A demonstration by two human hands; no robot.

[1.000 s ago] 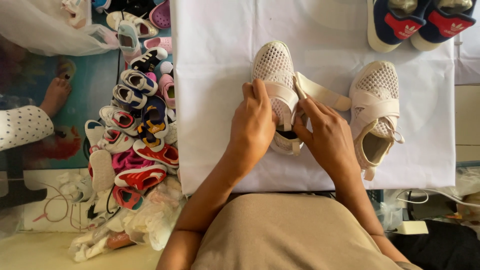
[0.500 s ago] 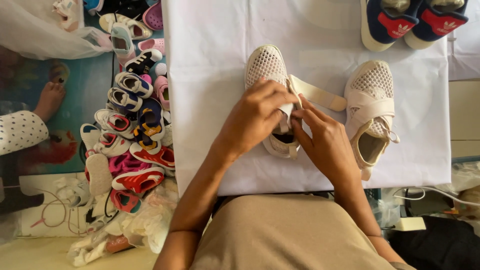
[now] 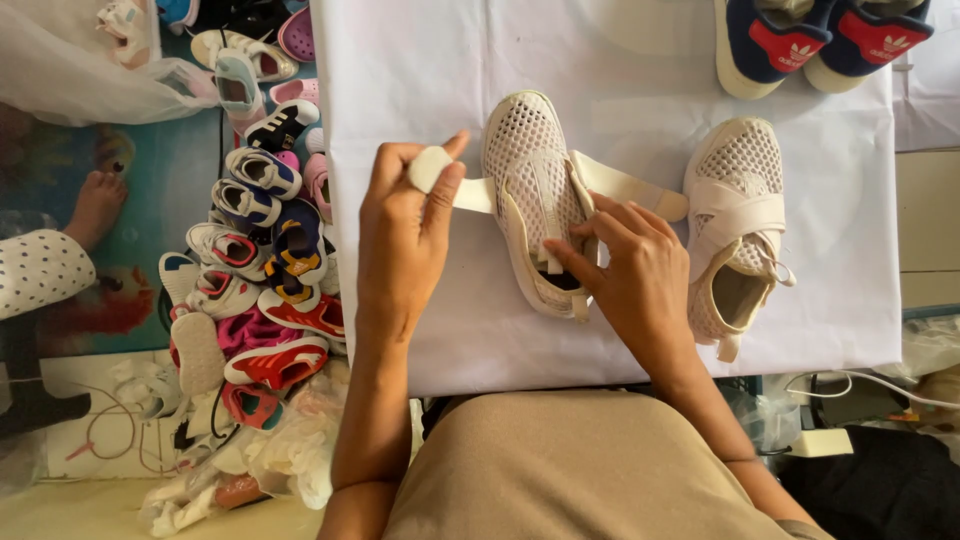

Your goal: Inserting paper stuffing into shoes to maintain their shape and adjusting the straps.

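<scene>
Two cream mesh shoes lie on the white sheet (image 3: 400, 60) that covers the table, toes pointing to the far side. The left shoe (image 3: 535, 200) is the one being handled; the right shoe (image 3: 735, 215) lies just beside it, untouched, its straps crossed and closed. The left hand (image 3: 405, 235) pinches the rounded end of one cream strap (image 3: 440, 175) between thumb and fingers, drawing it out to the left of the shoe. The right hand (image 3: 635, 275) rests on the shoe's near side, its fingers pressed together on the tongue at the opening. A second strap (image 3: 625, 185) lies flat toward the right, reaching almost to the other shoe.

At the far right edge of the sheet stand two navy shoes (image 3: 820, 40) with red heel patches bearing a white mark, only their heels in view.

On the floor to the left is a heap of small children's shoes (image 3: 255, 260) in many colours, too many and too overlapped to count. Farther left, another person's bare foot (image 3: 95, 205) rests on a patterned mat, with a spotted sleeve or trouser leg (image 3: 40, 270) near it. A clear plastic bag (image 3: 80, 60) lies at the far left.
</scene>
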